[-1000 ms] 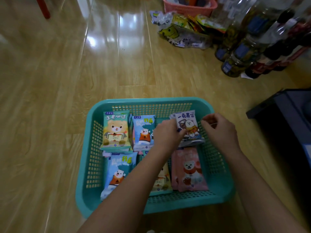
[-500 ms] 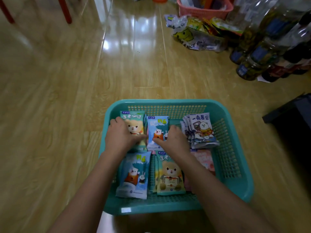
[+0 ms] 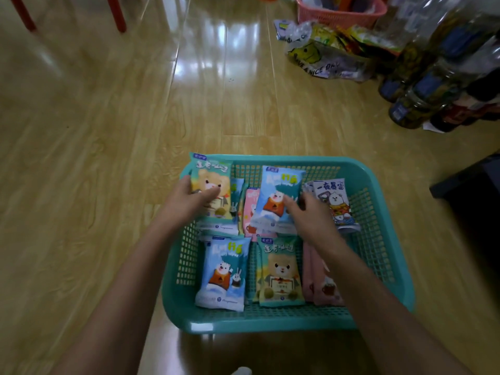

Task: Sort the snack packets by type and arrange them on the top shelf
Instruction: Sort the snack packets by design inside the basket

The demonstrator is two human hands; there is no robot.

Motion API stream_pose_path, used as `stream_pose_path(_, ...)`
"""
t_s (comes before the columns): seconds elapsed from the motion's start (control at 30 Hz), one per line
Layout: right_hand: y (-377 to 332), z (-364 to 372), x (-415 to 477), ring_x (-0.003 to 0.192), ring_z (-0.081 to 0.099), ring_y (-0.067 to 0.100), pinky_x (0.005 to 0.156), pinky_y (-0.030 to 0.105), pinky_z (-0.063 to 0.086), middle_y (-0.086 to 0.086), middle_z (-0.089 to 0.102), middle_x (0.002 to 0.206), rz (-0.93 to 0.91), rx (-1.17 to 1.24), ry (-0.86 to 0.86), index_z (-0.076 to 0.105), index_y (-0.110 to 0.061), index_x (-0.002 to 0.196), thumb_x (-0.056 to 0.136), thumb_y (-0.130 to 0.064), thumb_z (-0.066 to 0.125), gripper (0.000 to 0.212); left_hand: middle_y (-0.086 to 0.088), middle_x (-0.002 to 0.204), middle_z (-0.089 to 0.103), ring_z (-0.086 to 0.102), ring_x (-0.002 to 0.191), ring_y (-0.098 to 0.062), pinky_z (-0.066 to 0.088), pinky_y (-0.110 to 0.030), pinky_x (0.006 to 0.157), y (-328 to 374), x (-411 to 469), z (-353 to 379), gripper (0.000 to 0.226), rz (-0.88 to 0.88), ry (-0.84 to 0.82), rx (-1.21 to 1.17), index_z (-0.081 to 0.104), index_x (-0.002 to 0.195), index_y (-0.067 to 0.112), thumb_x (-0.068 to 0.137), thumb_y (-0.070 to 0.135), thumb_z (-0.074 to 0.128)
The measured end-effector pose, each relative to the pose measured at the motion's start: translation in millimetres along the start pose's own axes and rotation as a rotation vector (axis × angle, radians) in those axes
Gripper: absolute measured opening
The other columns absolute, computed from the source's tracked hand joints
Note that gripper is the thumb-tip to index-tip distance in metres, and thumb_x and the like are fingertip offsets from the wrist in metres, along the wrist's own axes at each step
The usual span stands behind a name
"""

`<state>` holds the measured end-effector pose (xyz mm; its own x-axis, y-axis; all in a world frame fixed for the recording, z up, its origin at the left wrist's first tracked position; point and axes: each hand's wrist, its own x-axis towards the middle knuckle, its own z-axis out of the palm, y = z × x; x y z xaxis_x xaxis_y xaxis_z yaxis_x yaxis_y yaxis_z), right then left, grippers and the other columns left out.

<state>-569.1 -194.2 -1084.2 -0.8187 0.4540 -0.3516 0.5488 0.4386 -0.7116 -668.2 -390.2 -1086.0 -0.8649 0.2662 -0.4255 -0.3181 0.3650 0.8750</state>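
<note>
Snack packets (image 3: pixel 223 274) sit in the teal basket (image 3: pixel 270 324) on the floor; I see no shelf. My left grip (image 3: pixel 186 205) is grasping the green bear packet (image 3: pixel 212 182) at the basket's 11 o'clock, thumb across its face. My right grip (image 3: pixel 311 215) is grasping the blue bear packet (image 3: pixel 280 196) near 12 o'clock, from its 3 o'clock edge. Both packets tilt up, long axes running 6 to 12. Their matches lie crossed, I judge: green's at 6 o'clock, blue's at 7.
</note>
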Motion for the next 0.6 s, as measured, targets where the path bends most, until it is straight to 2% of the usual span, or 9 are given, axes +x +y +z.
stream_pose_path(0.07,-5.9,0.0,-28.0,0.071,0.057,0.013,0.057,0.026,0.046,0.001,0.060,0.084,0.032,0.050,-0.184,0.055,-0.012,0.095,0.096,-0.037,0.044,0.027,-0.009,0.088,0.069,0.068,0.059,-0.007,0.052,-0.018,0.052,5.5,-15.5,-11.3,0.022,0.013,-0.005,-0.101,0.055,0.109,0.007,0.088,0.011,0.059)
stream_pose_path(0.13,-7.4,17.2,-54.3,0.065,0.055,0.005,0.054,0.018,0.046,-0.005,0.059,0.081,0.093,0.099,-0.373,0.054,-0.020,0.092,0.096,-0.033,0.044,0.018,-0.005,0.084,0.070,0.067,0.056,-0.006,0.052,-0.020,0.053,8.4,-25.3,-21.2,0.019,-0.014,0.011,-0.162,0.057,0.108,0.010,0.090,0.011,0.056)
stream_pose_path(0.17,-5.5,29.2,-62.7,0.065,0.056,0.006,0.059,0.022,0.051,-0.004,0.061,0.084,0.097,0.084,-0.414,0.055,-0.020,0.090,0.096,-0.032,0.045,0.017,-0.003,0.081,0.071,0.067,0.056,-0.008,0.052,-0.023,0.056,9.1,-28.2,-24.5,0.017,-0.048,0.025,-0.188,0.058,0.106,0.011,0.089,0.012,0.056)
stream_pose_path(0.23,1.7,51.2,-71.9,0.063,0.056,0.007,0.072,0.034,0.054,0.003,0.064,0.089,0.092,0.035,-0.426,0.049,-0.021,0.079,0.095,-0.032,0.047,0.020,-0.002,0.076,0.071,0.066,0.055,-0.012,0.051,-0.026,0.060,7.7,-33.3,-28.6,0.010,-0.113,0.041,-0.214,0.060,0.096,0.014,0.089,0.011,0.054)
stream_pose_path(0.27,4.2,58.9,-73.8,0.060,0.055,0.006,0.072,0.034,0.054,0.004,0.064,0.088,0.092,0.039,-0.428,0.046,-0.023,0.074,0.095,-0.032,0.048,0.023,-0.003,0.074,0.070,0.065,0.054,-0.012,0.050,-0.028,0.061,5.3,-35.3,-29.7,0.009,-0.138,0.041,-0.228,0.060,0.092,0.014,0.089,0.011,0.052)
stream_pose_path(0.37,4.4,70.4,-75.6,0.055,0.058,0.006,0.065,0.030,0.053,0.001,0.062,0.073,0.086,0.011,-0.447,0.045,-0.021,0.071,0.093,-0.034,0.051,0.026,-0.005,0.071,0.069,0.064,0.051,-0.011,0.051,-0.024,0.055,-0.7,-43.5,-33.5,0.011,-0.181,0.007,-0.271,0.058,0.089,0.012,0.089,0.010,0.047)
stream_pose_path(0.43,2.9,74.7,-73.5,0.057,0.055,0.012,0.059,0.030,0.047,0.003,0.057,0.066,0.021,-0.173,-0.458,0.043,-0.018,0.066,0.093,-0.038,0.051,0.034,-0.006,0.070,0.069,0.064,0.050,-0.011,0.052,-0.019,0.048,-4.5,-47.9,-36.9,0.011,-0.199,-0.013,-0.292,0.057,0.088,0.010,0.089,0.009,0.046)
stream_pose_path(0.53,-1.8,73.2,-65.5,0.049,0.038,0.012,0.049,0.026,0.032,0.002,0.039,0.056,-0.035,-0.396,-0.463,0.038,-0.016,0.058,0.091,-0.043,0.051,0.045,-0.008,0.076,0.072,0.067,0.058,-0.014,0.054,-0.025,0.057,-7.0,-54.3,-37.2,0.013,-0.210,-0.054,-0.286,0.060,0.092,0.010,0.090,0.007,0.048)
stream_pose_path(0.6,-5.5,61.3,-59.9,0.047,0.038,0.013,0.051,0.027,0.034,0.002,0.040,0.055,-0.043,-0.425,-0.469,0.042,-0.015,0.057,0.089,-0.045,0.054,0.046,-0.009,0.084,0.074,0.070,0.066,-0.017,0.057,-0.028,0.062,-7.6,-60.8,-32.1,0.017,-0.203,-0.122,-0.284,0.062,0.099,0.012,0.089,0.004,0.050)
